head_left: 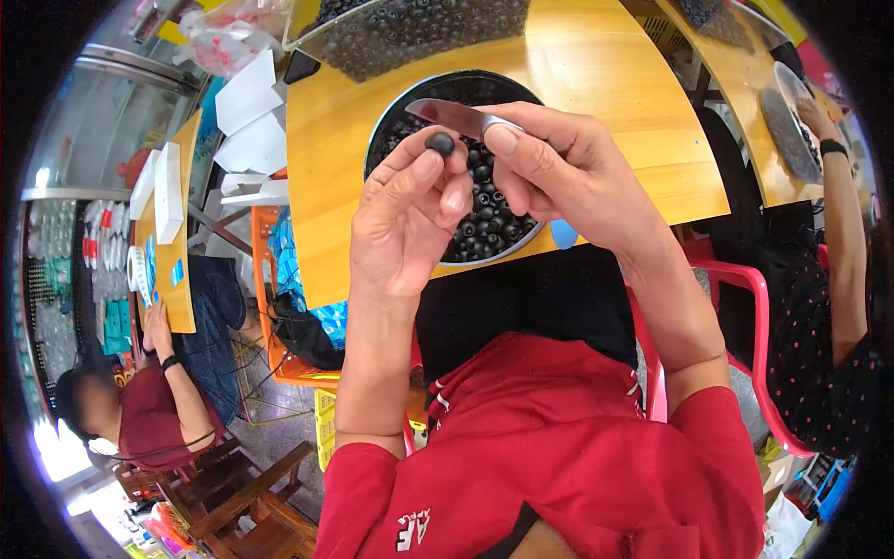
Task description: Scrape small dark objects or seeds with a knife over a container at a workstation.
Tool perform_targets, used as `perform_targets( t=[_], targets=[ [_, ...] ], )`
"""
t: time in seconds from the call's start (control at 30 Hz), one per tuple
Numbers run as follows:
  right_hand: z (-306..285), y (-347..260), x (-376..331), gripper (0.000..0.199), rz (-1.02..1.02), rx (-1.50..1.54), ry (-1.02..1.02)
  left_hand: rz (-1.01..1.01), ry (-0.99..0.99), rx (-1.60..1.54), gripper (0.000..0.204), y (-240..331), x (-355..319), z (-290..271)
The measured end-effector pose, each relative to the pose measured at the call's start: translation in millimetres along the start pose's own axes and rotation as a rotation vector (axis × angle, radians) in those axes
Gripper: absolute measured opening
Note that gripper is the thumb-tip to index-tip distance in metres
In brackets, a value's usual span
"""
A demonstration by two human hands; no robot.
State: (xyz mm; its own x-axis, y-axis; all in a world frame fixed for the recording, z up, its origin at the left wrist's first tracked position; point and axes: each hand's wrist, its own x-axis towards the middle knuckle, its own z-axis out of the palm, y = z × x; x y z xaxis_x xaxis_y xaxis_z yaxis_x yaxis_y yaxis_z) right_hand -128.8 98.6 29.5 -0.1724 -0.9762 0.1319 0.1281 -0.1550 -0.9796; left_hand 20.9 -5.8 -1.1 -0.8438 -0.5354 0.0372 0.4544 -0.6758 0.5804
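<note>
Exposure: bright; left hand (400, 219) and right hand (582, 177) clearly lit, shading soft. Glare: pale sheen on smooth yellow wooden table (643, 116), above and right of the grip; reflections along short, shiny metal blade (449, 115) at the grip. Highlights: white, washed-out patch, far left of and below the grip. Focus: small, round, blackish fruit (440, 143) in the grip fairly crisp; head of seated person in dark-red top (168, 429), far left, blurred. Distortion: outer edges bowed; black corners.

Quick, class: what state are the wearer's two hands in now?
Left hand: closed, pinching a small dark round piece.
Right hand: closed, holding a metal blade.
</note>
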Motion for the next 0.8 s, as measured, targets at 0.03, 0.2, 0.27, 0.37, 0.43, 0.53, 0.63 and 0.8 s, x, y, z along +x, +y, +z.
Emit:
perform_targets(
  t=[0.03, 0.2, 0.27, 0.37, 0.43, 0.53, 0.63, 0.8],
  targets=[
    [3, 1, -1, 0.032, 0.0, 0.001, 0.0, 0.003, 0.023, -0.034, 0.02, 0, 1, 1],
    [6, 10, 0, 0.032, -0.133, -0.067, 0.05, 0.05, 0.013, 0.062, 0.02, -2, 2, 5],
    [1, 11, 2, 0.031, -0.092, -0.059, 0.05, 0.055, 0.006, 0.079, 0.02, -3, 2, 3],
    [-2, 8, 1, 0.029, -0.016, -0.038, 0.033, 0.079, 0.015, 0.124, 0.018, -3, 0, 2],
    [-2, 8, 0, 0.028, 0.017, -0.026, 0.019, 0.071, 0.012, 0.168, 0.02, -3, 0, 2],
    [1, 9, 0, 0.029, -0.001, 0.009, 0.121, 0.132, 0.065, 0.34, 0.022, -3, 0, 9],
    [5, 7, 3, 0.031, 0.008, -0.005, 0.202, 0.197, 0.075, 0.458, 0.025, -6, -2, 14],
    [11, 11, 7, 0.034, -0.091, 0.038, 0.231, 0.225, 0.085, 0.511, 0.025, -8, -3, 13]
  ],
)
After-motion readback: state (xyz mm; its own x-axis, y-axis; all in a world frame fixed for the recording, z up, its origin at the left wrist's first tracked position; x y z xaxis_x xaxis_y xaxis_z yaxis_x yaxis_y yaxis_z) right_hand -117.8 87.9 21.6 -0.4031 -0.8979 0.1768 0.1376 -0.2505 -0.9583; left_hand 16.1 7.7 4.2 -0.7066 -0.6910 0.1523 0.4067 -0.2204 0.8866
